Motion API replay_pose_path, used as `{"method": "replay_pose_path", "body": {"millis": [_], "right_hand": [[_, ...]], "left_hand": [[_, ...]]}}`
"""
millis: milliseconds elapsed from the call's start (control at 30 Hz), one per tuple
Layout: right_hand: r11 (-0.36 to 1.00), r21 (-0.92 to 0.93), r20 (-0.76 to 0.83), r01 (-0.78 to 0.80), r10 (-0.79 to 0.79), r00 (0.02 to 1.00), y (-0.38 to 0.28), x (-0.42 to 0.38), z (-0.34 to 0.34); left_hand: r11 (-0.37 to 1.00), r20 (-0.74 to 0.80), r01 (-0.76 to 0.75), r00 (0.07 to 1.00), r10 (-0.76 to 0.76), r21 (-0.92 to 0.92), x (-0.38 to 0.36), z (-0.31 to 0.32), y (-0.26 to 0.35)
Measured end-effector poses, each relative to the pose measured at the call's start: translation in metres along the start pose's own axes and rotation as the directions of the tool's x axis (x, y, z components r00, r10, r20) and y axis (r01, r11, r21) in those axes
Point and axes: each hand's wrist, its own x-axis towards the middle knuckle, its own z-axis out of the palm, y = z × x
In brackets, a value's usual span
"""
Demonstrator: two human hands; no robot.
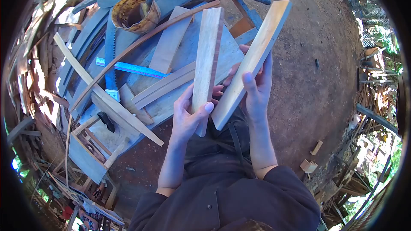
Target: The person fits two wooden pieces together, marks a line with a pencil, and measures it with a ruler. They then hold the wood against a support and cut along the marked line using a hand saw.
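My left hand (188, 113) is closed around the lower part of a pale wooden board (206, 55), thumb on its near face. A second wooden board (252, 62), longer and yellowish, is gripped in my right hand (256, 87), with the thumb on its face and the fingers mostly hidden behind it. Both boards are held up in front of my body, tilted, with a narrow gap between them. Behind them is a workbench (231, 45) with a clear blue-lit ruler (132, 69), a try square (112, 92) and loose wooden strips (165, 86).
A stained bucket (136, 13) with a handle sticking out stands at the bench's back. A long curved strip (141, 40) crosses the bench. A small black object (105, 121) lies at its left. Scrap wood (308, 166) lies on the dirt floor at right, with wood piles around the edges.
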Motion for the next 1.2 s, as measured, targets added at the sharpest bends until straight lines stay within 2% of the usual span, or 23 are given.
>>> {"method": "replay_pose_path", "body": {"millis": [67, 100, 167, 233, 267, 367, 433, 467, 567, 633, 767, 867, 933, 1200], "right_hand": [[0.992, 0.079, 0.048, -0.096, 0.093, 0.995, 0.009, -0.010, -0.009], [0.993, 0.088, 0.055, -0.076, 0.072, 0.996, 0.013, -0.015, -0.013], [0.986, 0.141, 0.113, -0.092, 0.076, 0.991, 0.013, -0.027, -0.014], [0.980, 0.167, 0.068, -0.112, 0.102, 0.992, 0.018, -0.043, -0.010], [0.988, 0.099, 0.050, -0.119, 0.114, 0.992, 0.017, -0.050, -0.007], [0.993, -0.007, -0.010, -0.119, 0.119, 0.993, 0.013, -0.074, 0.004], [0.972, 0.111, 0.034, -0.207, 0.204, 0.978, 0.010, -0.086, 0.008], [0.989, 0.043, -0.008, -0.140, 0.141, 0.990, 0.007, -0.091, 0.016], [0.986, 0.110, 0.049, -0.122, 0.117, 0.992, 0.004, -0.105, 0.021], [0.976, 0.151, 0.085, -0.155, 0.143, 0.986, 0.003, -0.109, 0.021], [0.971, 0.188, 0.071, -0.150, 0.138, 0.988, -0.004, -0.115, 0.030], [0.971, 0.182, 0.103, -0.157, 0.140, 0.985, -0.003, -0.120, 0.032], [0.969, 0.181, 0.122, -0.170, 0.149, 0.981, -0.003, -0.123, 0.032], [0.952, 0.250, 0.116, -0.179, 0.155, 0.981, 0.003, -0.128, 0.027]], "left_hand": [[0.980, -0.022, -0.108, 0.993, 0.113, 0.165, -0.003, -0.010, -0.010], [0.976, -0.012, -0.128, 0.991, 0.132, 0.177, -0.003, -0.014, -0.017], [0.927, -0.038, -0.206, 0.973, 0.229, 0.313, -0.003, -0.014, -0.023], [0.918, -0.012, -0.272, 0.958, 0.287, 0.288, -0.006, -0.007, -0.030], [0.910, 0.005, -0.324, 0.943, 0.334, 0.258, -0.008, -0.002, -0.032], [0.868, 0.044, -0.389, 0.918, 0.395, 0.308, -0.024, 0.008, -0.045], [0.833, 0.103, -0.378, 0.923, 0.370, 0.404, -0.035, 0.009, -0.055], [0.806, 0.110, -0.381, 0.921, 0.374, 0.452, -0.041, 0.015, -0.057], [0.776, 0.089, -0.367, 0.922, 0.377, 0.513, -0.055, 0.024, -0.057], [0.503, 0.170, -0.549, 0.770, 0.615, 0.667, -0.058, 0.022, -0.063], [0.493, 0.178, -0.540, 0.777, 0.604, 0.683, -0.073, 0.015, -0.058], [0.544, 0.151, -0.489, 0.822, 0.550, 0.681, -0.082, 0.013, -0.055], [0.647, 0.107, -0.436, 0.870, 0.482, 0.626, -0.086, 0.012, -0.054], [0.654, 0.162, -0.465, 0.868, 0.469, 0.597, -0.090, 0.007, -0.056]]}}
